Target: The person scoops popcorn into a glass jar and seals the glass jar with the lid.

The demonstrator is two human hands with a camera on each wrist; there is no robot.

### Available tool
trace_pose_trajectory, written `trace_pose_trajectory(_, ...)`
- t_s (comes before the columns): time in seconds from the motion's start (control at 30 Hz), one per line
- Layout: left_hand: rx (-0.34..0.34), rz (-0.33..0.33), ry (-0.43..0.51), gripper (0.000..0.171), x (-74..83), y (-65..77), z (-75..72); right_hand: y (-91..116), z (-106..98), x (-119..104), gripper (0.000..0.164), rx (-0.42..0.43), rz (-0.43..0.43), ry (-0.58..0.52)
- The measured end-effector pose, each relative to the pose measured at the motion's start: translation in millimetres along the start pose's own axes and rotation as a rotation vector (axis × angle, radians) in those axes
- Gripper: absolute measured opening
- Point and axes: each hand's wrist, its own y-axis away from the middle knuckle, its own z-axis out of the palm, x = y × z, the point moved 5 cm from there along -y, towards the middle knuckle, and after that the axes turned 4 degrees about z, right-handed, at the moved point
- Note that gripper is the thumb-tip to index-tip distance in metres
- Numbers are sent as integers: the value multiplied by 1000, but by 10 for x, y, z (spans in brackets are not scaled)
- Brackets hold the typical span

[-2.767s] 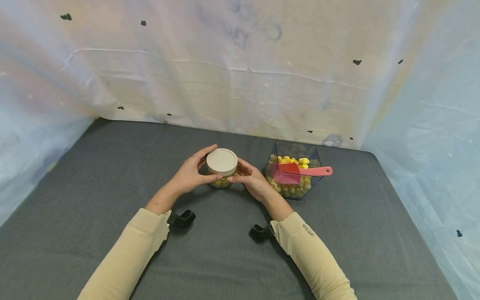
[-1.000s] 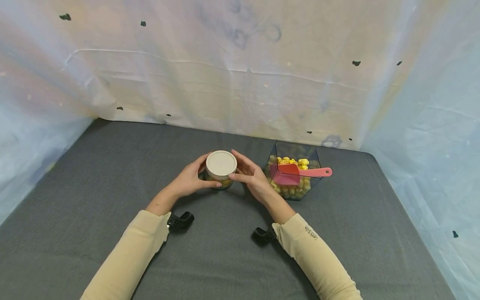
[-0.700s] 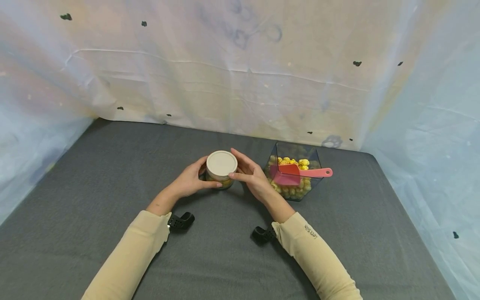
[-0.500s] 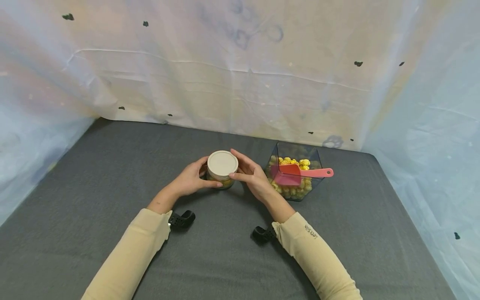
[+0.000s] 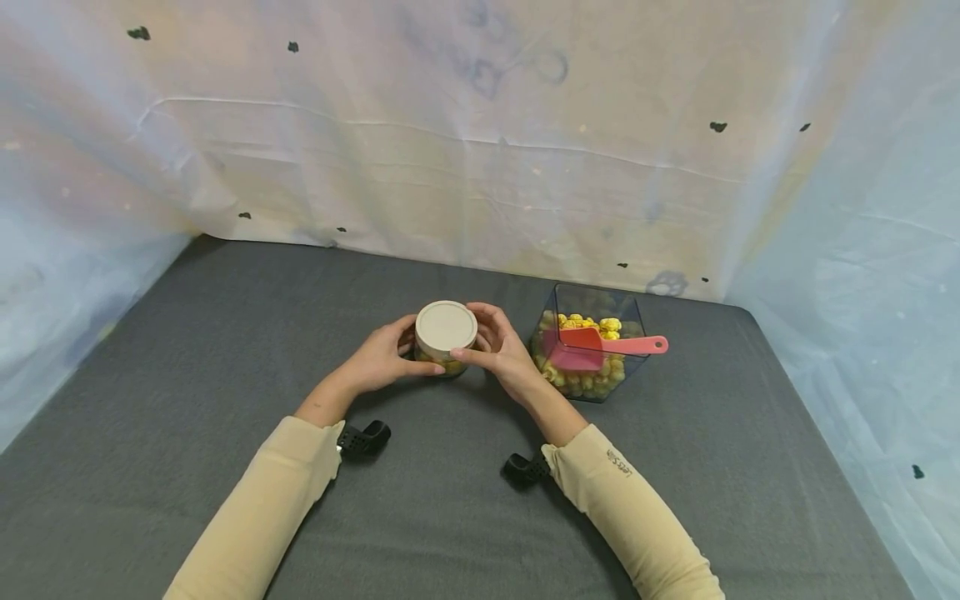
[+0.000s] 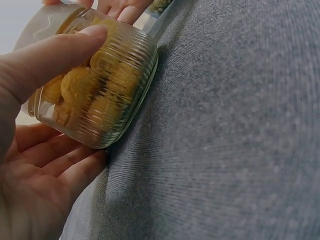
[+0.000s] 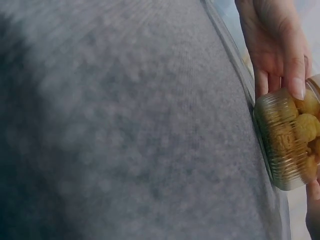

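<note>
A small ribbed glass jar (image 6: 107,90) stands upright on the grey cloth, with yellow popcorn balls inside. Its round cream lid (image 5: 446,323) sits on top. My left hand (image 5: 377,360) holds the jar's body from the left; the left wrist view has the thumb across the glass and the fingers around the opposite side. From the right, my right hand (image 5: 510,358) grips around the lid, thumb on the near side and curled fingers on the far side. In the right wrist view the jar (image 7: 285,140) appears at the edge, with the right fingers mostly out of frame.
Right of the hands, a clear square container (image 5: 596,387) holds more yellow popcorn. A pink scoop (image 5: 577,346) lies in it, its handle sticking out over the right rim. Grey cloth (image 5: 420,517) covers the table, and pale plastic sheeting (image 5: 450,167) hangs behind.
My right fingers have curled in and shifted around the lid, the thumb sliding slightly left along its near side. The left hand and jar stay in place.
</note>
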Motion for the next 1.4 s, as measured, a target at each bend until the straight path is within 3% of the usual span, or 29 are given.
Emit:
trace_pose_trajectory(0.27,3,-3,-12,93,-19,-11,-1,11,0,-28,80,-18,8,-18)
trace_pose_trajectory(0.8,-4,-14,20,93,-24,-5,-5,-4,-34,-105,63,-102,-69,-45)
trace_pose_trajectory(1.4,-2,-11,39,93,-18,17,-4,1,-47,-44,64,17,22,3)
